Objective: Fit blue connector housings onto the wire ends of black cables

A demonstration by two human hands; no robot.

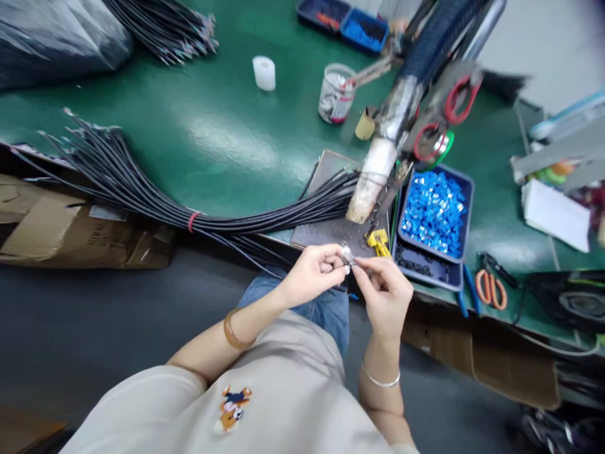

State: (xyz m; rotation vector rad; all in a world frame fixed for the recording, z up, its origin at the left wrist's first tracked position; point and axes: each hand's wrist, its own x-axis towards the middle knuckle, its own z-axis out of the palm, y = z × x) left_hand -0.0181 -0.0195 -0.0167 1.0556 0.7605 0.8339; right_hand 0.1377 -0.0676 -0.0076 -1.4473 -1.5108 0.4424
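Fingers (375,266) pinch a part (347,257) — green table (231,139) ahead, grey floor (198,296) below.

The counter (227,129) is smooth and glossy; on it lie satin plastic-coated cables (236,225), below it a matt cardboard box (61,236).

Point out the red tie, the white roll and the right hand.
Red tie (193,222): head view, on the visible middle of its band.
White roll (265,77): head view, on its side.
Right hand (386,295): head view, on the back of the hand.
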